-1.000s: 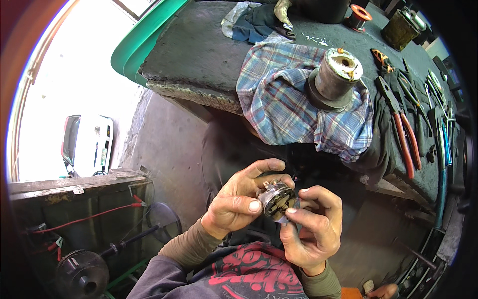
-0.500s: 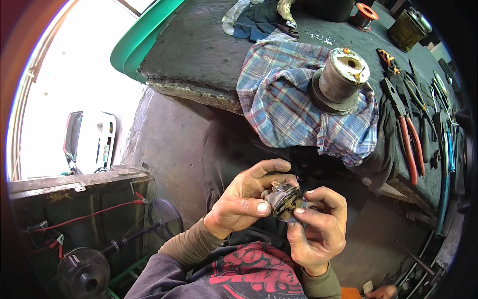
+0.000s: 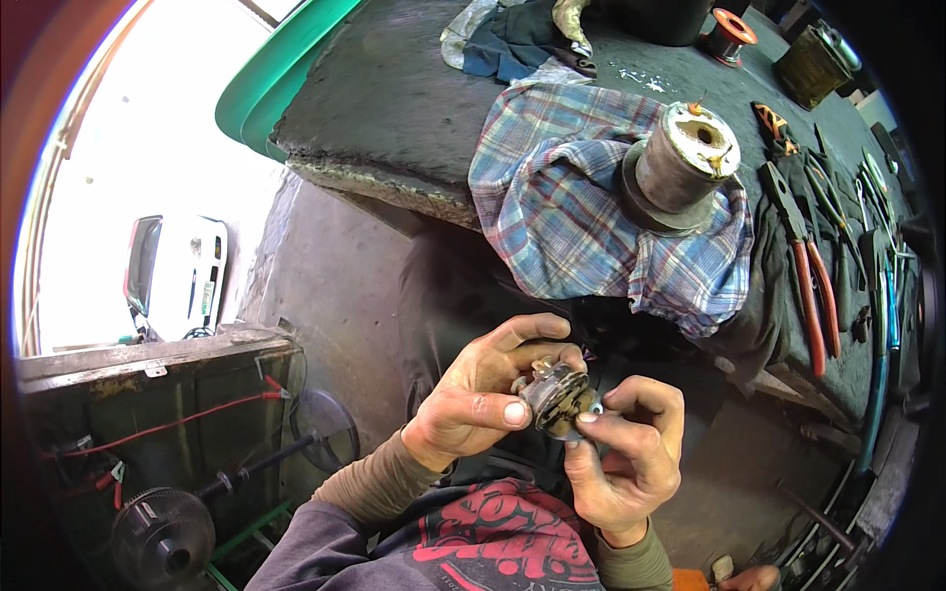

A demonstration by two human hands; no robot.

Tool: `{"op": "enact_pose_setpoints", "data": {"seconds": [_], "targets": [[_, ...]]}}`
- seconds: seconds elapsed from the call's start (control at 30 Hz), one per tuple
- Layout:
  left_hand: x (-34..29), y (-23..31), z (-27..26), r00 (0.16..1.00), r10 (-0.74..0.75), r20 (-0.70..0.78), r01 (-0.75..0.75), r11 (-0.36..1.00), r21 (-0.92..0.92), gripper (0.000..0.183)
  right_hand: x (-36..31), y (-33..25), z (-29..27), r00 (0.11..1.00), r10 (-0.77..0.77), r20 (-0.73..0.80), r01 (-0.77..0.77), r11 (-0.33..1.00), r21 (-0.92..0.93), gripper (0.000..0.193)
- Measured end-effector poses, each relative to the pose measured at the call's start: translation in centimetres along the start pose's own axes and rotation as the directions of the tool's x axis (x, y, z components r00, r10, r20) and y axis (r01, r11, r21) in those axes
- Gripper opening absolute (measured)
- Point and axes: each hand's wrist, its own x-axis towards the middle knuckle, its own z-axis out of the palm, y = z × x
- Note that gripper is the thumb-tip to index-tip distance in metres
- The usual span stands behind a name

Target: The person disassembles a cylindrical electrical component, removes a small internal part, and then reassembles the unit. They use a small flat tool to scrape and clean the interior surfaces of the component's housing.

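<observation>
Head view: a round metal part (image 3: 554, 396) is gripped by the left hand (image 3: 468, 394) just above the shirt (image 3: 503, 542); its edge is met by the right hand (image 3: 636, 453), whose pinch cannot be made out. Work seems underway; what is left cannot be judged.

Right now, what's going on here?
A person's left hand holds a small round metal part clear of the bench, while the right hand's fingers pinch at its edge. On the bench, a metal cylinder stands on a plaid cloth, with red-handled pliers to its right.
</observation>
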Motion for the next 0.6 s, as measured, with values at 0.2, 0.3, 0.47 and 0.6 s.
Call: {"op": "enact_pose_setpoints", "data": {"seconds": [0.2,0.3,0.47,0.6], "targets": [[0.2,-0.2,-0.4,0.998,-0.004,0.057,0.006,0.999,-0.046,0.095,0.2,-0.3,-0.1,1.0,-0.017,0.021,0.017,1.0,-0.014,0.036],[0.3,-0.3,-0.8,0.996,-0.015,0.092,0.025,0.994,-0.106,0.096,0.2,-0.7,0.0,1.0,-0.006,0.024,0.006,1.0,-0.012,0.036],[0.4,-0.5,-0.8,0.994,-0.021,0.103,0.033,0.993,-0.113,0.097,0.3,-0.8,-0.3,0.999,-0.017,0.049,0.019,0.999,-0.037,0.036],[0.6,-0.7,-1.0,0.991,-0.021,0.129,0.037,0.991,-0.127,0.096,0.3,-0.9,-0.3,0.999,-0.023,0.045,0.025,0.999,-0.042,0.036]]}}
